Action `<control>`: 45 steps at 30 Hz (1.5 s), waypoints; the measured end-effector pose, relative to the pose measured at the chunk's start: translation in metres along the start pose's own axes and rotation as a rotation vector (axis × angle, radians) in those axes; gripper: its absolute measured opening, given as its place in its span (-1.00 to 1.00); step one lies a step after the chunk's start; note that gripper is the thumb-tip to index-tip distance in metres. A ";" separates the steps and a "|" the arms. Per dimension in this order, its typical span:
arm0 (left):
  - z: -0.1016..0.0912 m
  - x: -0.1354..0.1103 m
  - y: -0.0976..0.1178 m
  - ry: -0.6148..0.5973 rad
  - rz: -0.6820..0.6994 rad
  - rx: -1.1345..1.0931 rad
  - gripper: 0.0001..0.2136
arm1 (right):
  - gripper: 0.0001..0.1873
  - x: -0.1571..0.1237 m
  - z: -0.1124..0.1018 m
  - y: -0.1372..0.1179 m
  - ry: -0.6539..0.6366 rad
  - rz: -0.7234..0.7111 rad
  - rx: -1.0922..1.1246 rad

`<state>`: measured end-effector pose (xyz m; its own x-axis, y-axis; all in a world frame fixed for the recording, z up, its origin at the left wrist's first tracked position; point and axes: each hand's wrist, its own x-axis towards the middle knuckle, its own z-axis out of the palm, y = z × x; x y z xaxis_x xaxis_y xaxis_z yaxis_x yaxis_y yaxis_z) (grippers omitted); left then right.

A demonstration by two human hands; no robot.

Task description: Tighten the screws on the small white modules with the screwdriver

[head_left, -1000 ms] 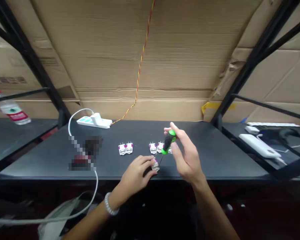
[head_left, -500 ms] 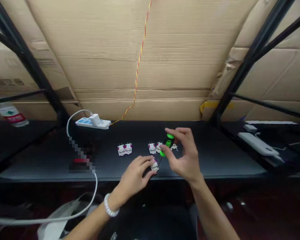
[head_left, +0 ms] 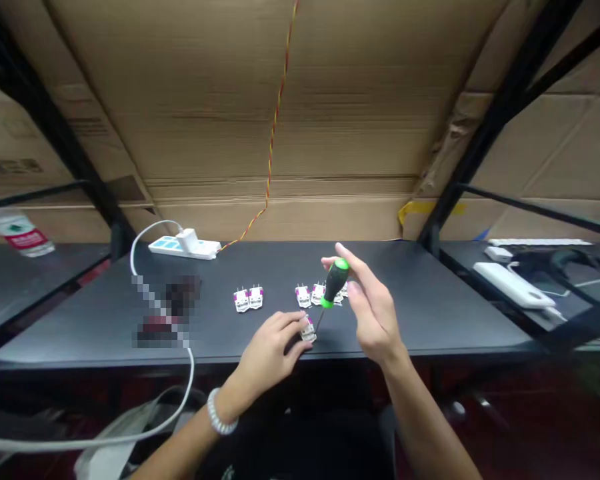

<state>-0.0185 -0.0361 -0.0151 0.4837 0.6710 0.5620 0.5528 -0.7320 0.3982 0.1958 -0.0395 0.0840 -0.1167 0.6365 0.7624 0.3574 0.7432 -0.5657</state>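
The left hand's fingers were closed on a small white-and-purple part [head_left: 307, 331], pinning it near the front edge of the bench [head_left: 430, 313], with thumb and fingertips at its left side. The right hand [head_left: 375, 320] was bent loosely around the handle of a green-and-black screwdriver [head_left: 335, 283], index finger stretched over its top and thumb just beside it; whether the fingers pressed on the handle I could not tell. The screwdriver leaned to the right, its shaft running down to the right side of the pinned part, though the exact seat of the tip was too small to make out. Half a second before, the thumb had lain across the handle; now it had drawn back and the fingers had spread, while the left hand had kept its place. I took that as the slack between two twists, with the part held steady for the turning. Just beyond the pinned part lay a short row of similar parts [head_left: 303, 296], some hidden behind the screwdriver, and well to the left two more [head_left: 249, 299] sat side by side. Farther back, a white power strip [head_left: 207, 249] lay near the cardboard [head_left: 355, 133], with a red-and-yellow cord [head_left: 275, 123] rising from beside its end.
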 end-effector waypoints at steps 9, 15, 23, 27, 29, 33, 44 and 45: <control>0.000 0.000 0.000 0.006 0.005 0.004 -0.76 | -0.42 0.000 -0.002 0.002 0.039 0.020 -0.096; 0.000 0.000 -0.001 0.015 0.007 0.008 -0.75 | -0.51 0.001 -0.003 0.001 0.023 -0.035 -0.079; -0.001 0.001 0.000 -0.024 -0.005 0.022 -0.80 | -0.58 -0.005 0.020 -0.002 -0.095 -0.044 0.018; 0.001 0.000 -0.001 -0.018 -0.002 0.006 -0.78 | -0.56 -0.007 0.027 0.005 -0.045 0.000 -0.003; 0.001 0.000 -0.001 -0.023 -0.006 -0.001 -0.78 | -0.59 -0.007 0.025 0.009 0.014 0.034 -0.005; 0.000 0.000 0.000 -0.041 -0.010 -0.003 -0.76 | -0.61 -0.002 0.015 0.012 0.136 0.056 -0.025; -0.002 0.001 0.001 -0.022 -0.007 0.004 -0.76 | -0.62 0.001 0.012 0.033 0.223 0.026 0.089; -0.002 0.001 0.001 -0.025 -0.006 0.004 -0.76 | -0.65 0.001 0.014 0.035 0.236 0.027 0.105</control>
<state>-0.0186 -0.0367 -0.0129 0.4969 0.6785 0.5411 0.5588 -0.7272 0.3986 0.1948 -0.0102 0.0602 0.1152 0.5997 0.7919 0.2582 0.7517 -0.6069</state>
